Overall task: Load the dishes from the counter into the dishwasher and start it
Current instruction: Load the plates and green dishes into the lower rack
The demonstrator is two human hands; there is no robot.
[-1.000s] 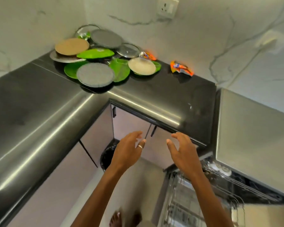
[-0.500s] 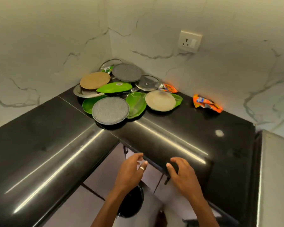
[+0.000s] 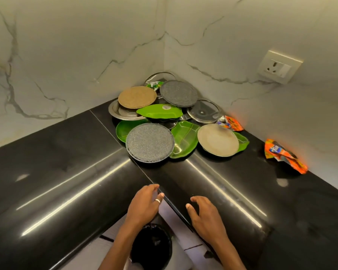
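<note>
The left hand (image 3: 144,206) and the right hand (image 3: 208,218) are hovering at the counter (image 3: 66,172) edge, fingers loosely spread, holding nothing. The dishes (image 3: 160,112) are lying piled in the corner; lifting the grey plate (image 3: 149,142) hastily is probably risking dragging the green plate (image 3: 185,137) under it

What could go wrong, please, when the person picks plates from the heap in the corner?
The grey speckled plate overlaps green leaf-shaped dishes; lifting it carelessly may drag them. The glass lid, tucked in the heap, might slide or crack. A crumpled wrapper beside the cream plate could get picked up too.
</note>
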